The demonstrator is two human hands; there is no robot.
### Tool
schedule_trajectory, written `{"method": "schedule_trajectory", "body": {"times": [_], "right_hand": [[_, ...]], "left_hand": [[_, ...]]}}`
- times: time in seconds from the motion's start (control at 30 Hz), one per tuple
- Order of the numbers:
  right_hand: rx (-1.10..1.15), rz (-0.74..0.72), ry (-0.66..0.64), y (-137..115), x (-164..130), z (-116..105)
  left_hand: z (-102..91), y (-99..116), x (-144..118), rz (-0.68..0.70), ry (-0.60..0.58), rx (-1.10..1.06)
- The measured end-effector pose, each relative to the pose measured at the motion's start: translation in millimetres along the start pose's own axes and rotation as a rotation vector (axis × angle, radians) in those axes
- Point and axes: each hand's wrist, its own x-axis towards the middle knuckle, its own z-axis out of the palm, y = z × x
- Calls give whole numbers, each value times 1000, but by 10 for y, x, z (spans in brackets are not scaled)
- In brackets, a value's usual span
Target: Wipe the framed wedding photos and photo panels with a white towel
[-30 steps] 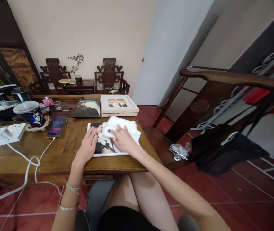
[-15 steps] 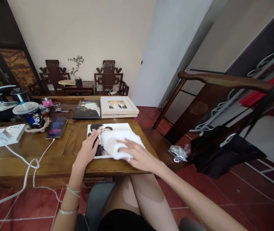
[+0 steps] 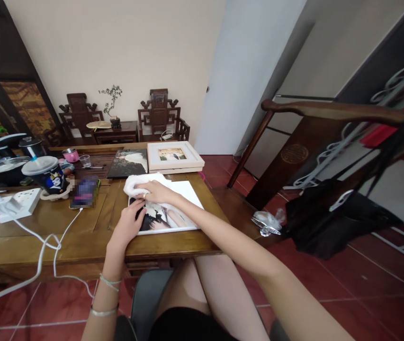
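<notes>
From the head camera, a large glossy photo print (image 3: 168,213) lies flat on the near right part of the wooden table (image 3: 81,227), its dark portrait on the left and a plain white area on the right. The left hand (image 3: 128,223) rests spread, palm down, on its near left edge, gripping nothing. The right hand (image 3: 157,192) presses a soft, crumpled white cloth (image 3: 139,184) against the print's far left corner, fingers curled over it. Half a second ago the cloth lay at the print's near middle; it has swept up and left, baring the white area. Beyond the print sit a cream picture frame (image 3: 174,157) and a dark photo book (image 3: 130,163). A phone (image 3: 84,192) with a white cable lies to the left.
</notes>
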Motion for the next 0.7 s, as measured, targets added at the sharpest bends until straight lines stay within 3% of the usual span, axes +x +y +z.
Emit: {"method": "schedule_trajectory", "body": {"times": [0.13,0.43,0.57,0.7], "right_hand": [[-57,12,18,181,-211,-81],[-173,118,157,801,-945,-568],[-230,43,150,688,-1289,-473],[-255,-80,43,250,-1663,-338]], "left_hand": [[9,-21,2,2,-2,-21],[11,-37,0,-16,-12,-19],[0,-12,-1,-33,-27,-34],[-11,31,-13,-75,-40,-23]]}}
